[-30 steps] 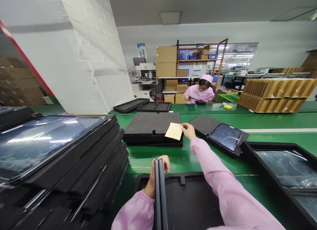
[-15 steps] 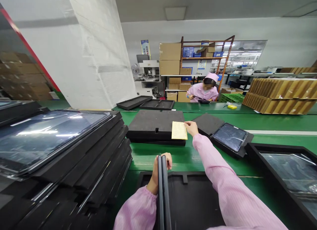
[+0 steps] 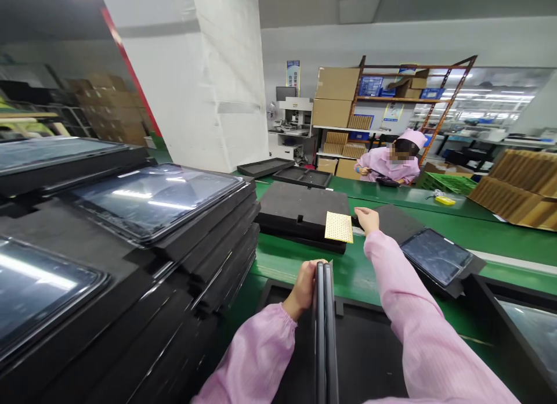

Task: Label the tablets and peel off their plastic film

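My left hand (image 3: 302, 285) is closed round the top edge of two thin dark tablets (image 3: 322, 328), held upright side by side over a black foam tray (image 3: 369, 357) in front of me. My right hand (image 3: 366, 218) is stretched out over the green belt, just right of a yellow dotted sticker sheet (image 3: 339, 227). The sheet lies flat on a stack of black foam pads (image 3: 300, 209). A small gap shows between the fingers and the sheet; the fingers are loose and hold nothing.
Tall stacks of black foam trays holding tablets (image 3: 152, 195) fill the left. A tablet on foam (image 3: 435, 256) and another black tray (image 3: 517, 317) lie at the right. A person in pink (image 3: 391, 163) works across the far belt, beside cardboard stacks (image 3: 522, 186) and shelving.
The yellow sheet went from being held tilted by its corner to lying flat on the foam, and my right hand came off it. My view swung left; the left hand kept the tablets.
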`<state>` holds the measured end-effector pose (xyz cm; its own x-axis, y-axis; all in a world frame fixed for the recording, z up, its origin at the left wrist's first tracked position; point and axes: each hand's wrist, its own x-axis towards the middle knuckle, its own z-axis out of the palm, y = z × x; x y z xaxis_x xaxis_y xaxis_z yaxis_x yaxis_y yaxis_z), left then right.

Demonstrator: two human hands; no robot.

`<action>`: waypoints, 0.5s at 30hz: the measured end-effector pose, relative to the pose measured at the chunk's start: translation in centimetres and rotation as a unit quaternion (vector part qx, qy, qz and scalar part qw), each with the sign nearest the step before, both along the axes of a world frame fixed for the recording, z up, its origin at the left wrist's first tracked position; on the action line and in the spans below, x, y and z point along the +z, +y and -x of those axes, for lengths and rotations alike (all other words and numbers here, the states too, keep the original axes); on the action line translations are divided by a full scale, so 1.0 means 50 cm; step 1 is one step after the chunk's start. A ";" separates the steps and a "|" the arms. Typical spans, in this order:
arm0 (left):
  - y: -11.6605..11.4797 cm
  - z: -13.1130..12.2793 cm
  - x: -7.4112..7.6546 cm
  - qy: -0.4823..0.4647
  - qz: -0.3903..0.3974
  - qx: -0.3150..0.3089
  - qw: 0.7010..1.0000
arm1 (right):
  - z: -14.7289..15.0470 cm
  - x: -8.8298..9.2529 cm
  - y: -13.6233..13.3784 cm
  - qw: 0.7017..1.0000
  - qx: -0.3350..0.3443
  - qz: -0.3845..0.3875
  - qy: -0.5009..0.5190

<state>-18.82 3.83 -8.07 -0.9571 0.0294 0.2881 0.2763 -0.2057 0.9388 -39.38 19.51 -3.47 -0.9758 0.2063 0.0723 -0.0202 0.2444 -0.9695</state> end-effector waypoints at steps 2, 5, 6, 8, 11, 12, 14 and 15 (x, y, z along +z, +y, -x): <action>0.001 -0.006 0.014 0.023 -0.001 0.008 1.000 | -0.014 0.025 0.012 1.000 0.002 0.024 0.014; 0.004 -0.008 0.023 0.035 0.000 0.019 0.999 | -0.060 0.065 0.022 0.996 0.029 0.074 0.033; 0.005 -0.008 0.024 0.035 0.001 0.021 0.999 | -0.084 0.078 0.023 0.994 0.046 0.092 0.038; 0.006 -0.007 0.024 0.034 0.004 0.023 0.999 | -0.148 0.101 0.022 0.987 0.092 0.127 0.046; 0.005 -0.006 0.023 0.031 0.008 0.026 0.999 | -0.271 0.130 0.022 0.972 0.171 0.155 0.051; 0.004 -0.006 0.024 0.030 0.010 0.028 0.999 | -0.314 0.139 0.023 0.967 0.195 0.155 0.050; 0.004 -0.006 0.025 0.027 0.012 0.030 0.999 | -0.392 0.153 0.025 0.942 0.297 0.147 0.056; 0.004 -0.007 0.026 0.026 0.011 0.030 0.999 | -0.425 0.158 0.026 0.924 0.345 0.151 0.060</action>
